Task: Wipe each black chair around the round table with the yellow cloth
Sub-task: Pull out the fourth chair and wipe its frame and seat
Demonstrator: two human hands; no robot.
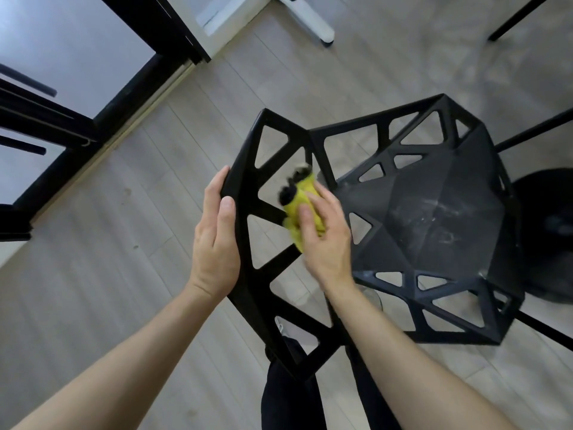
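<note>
Two hands on black chair backrest: left hand grips edge, right hand presses yellow cloth.

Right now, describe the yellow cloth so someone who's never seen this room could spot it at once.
Find the black chair with triangular cut-outs standing on the pale wood floor. On its backrest, the right hand presses the yellow cloth against a strut. It is the only bright yellow thing in view.

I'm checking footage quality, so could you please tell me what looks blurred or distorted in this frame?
Head view: the right hand and cloth are motion-blurred; the left hand and chair look sharper; wide-angle distortion splays the floor boards.
</note>
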